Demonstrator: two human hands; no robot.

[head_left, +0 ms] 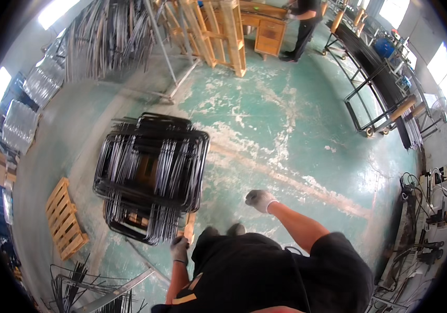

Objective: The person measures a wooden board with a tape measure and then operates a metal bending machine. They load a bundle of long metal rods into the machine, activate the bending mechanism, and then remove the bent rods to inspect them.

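Note:
A tall stack of black bent metal tube frames [153,195], with rounded corners, stands on the floor to my left. Beside its near right corner is my left hand [180,249], in a grey glove with dark fingers. Those fingers look curled, and whether they touch a frame or hold anything is hidden. My right hand [260,201], gloved in the same way, is out in front over the green floor, away from the stack. Its fingers are folded into a loose fist with nothing visible in them. Part of a wooden pallet [189,225] shows under the stack.
Another wooden pallet [66,218] lies at left. Thin black rods [72,281] and a metal bar [119,289] are near left. A rack of hanging rods [108,39] and upright pallets [228,36] stand far off. A wheeled cart [372,78] is far right; a co-worker [305,26] stands by a desk [269,36].

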